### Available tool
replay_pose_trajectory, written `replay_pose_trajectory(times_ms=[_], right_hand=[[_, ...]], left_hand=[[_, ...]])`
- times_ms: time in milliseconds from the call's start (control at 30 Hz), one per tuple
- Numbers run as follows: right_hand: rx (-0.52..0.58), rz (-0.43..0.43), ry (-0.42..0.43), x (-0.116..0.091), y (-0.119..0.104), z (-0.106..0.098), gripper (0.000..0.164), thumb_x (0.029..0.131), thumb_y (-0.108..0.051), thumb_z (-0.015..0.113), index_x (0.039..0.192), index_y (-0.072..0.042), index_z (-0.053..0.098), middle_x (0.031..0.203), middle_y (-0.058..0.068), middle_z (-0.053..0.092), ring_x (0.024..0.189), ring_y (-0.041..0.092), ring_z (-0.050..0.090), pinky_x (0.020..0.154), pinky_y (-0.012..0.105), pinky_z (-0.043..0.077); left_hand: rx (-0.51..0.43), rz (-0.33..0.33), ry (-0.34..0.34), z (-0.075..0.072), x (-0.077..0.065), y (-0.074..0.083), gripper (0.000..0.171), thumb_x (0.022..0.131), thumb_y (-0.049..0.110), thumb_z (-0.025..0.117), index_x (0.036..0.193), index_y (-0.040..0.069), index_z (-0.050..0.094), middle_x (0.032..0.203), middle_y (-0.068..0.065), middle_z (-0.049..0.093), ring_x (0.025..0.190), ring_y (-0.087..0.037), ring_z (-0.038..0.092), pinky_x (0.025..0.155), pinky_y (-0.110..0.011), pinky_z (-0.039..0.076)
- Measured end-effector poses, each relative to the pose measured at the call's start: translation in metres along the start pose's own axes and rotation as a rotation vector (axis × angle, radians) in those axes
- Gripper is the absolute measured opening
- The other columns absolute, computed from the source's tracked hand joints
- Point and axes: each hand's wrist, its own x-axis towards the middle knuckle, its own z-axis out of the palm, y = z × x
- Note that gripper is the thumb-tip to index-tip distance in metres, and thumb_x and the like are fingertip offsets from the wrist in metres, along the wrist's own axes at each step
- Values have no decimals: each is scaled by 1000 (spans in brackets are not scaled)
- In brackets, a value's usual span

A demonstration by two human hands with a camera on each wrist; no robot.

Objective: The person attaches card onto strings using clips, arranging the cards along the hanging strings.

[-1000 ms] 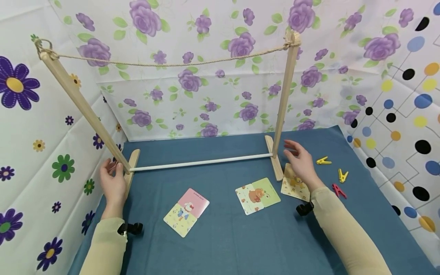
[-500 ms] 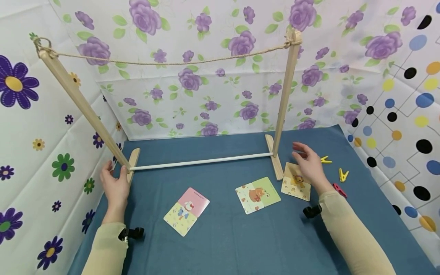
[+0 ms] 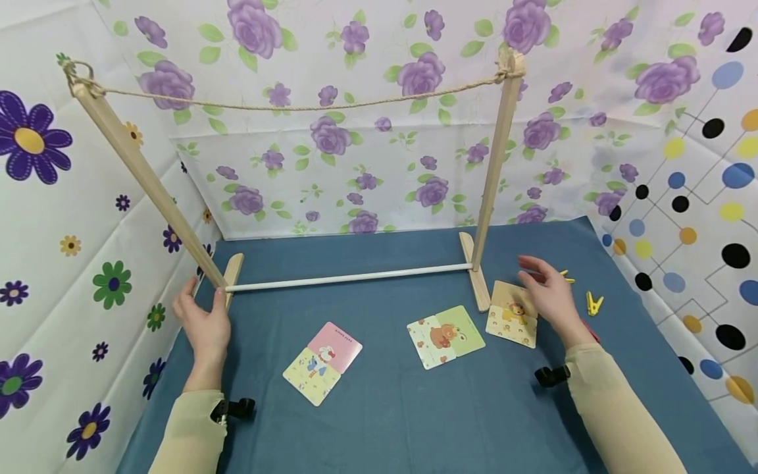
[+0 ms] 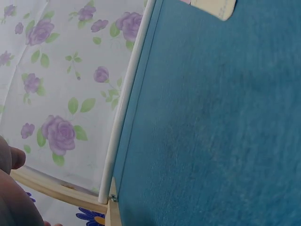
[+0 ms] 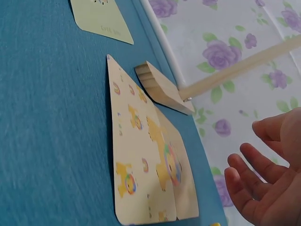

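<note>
Rope (image 3: pixel 296 107) is strung but bare; cards (image 3: pixel 446 337) and clips (image 3: pixel 594 304) lie loose; left hand (image 3: pixel 205 329) and right hand (image 3: pixel 552 299) spread.

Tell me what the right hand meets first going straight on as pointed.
Probably the right wooden post: in the head view, the right hand points up-left toward it. Depth is unclear, so it could pass in front of or behind the post.

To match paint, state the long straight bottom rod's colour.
The rod is white, clearest in the head view.
</note>
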Motion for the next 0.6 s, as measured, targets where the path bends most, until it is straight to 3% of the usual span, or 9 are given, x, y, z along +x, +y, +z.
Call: replay_pose_trajectory(times_ms=[300,600], right_hand=[[-40,2,-25,-8,3,-10,53,115,-38,52,159,-9,50,157,21,52,140,46,52,103,65,48],[-99,7,-45,-15,6,-18,53,115,-38,52,158,-6,51,155,25,54,139,49,51,105,68,45]], left_hand=[[6,7,-80,0,-10,3,64,110,25,60,166,12,33,162,-21,27,149,-40,29,114,-61,31],[2,91,-152,5,-24,13,62,109,19,64,164,6,36,158,-23,37,147,-39,36,113,-59,35]])
